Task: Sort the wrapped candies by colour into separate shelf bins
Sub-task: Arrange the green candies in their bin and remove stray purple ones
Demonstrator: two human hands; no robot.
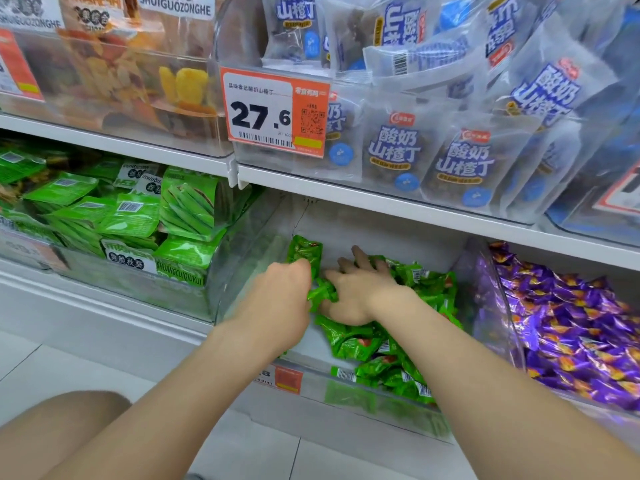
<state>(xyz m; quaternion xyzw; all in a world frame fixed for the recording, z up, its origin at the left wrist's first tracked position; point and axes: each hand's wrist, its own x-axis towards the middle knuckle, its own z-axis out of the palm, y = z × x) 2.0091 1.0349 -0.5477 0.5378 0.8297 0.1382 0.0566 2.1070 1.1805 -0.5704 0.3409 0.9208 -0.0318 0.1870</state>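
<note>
1. Green wrapped candies (360,341) lie heaped in the clear middle bin (242,271) on the lower shelf, mostly toward its right side and near front.
2. My left hand (287,292) is curled into a fist round a few of them. One wrapper sticks up above my knuckles and another pokes out to the right of the fist.
3. My right hand (360,292) is just beside the left. Its fingers are spread wide and fairly straight on top of the pile, with the thumb low against the wrappers.
4. Purple wrapped candies (571,323) fill the right bin (485,289), behind a clear wall.
5. The left bin (104,271) holds flat green snack packs (138,216).
6. On the far shelf above, white-and-blue packets (464,161) stand beside an orange price tag (273,114) reading 27.6.
</note>
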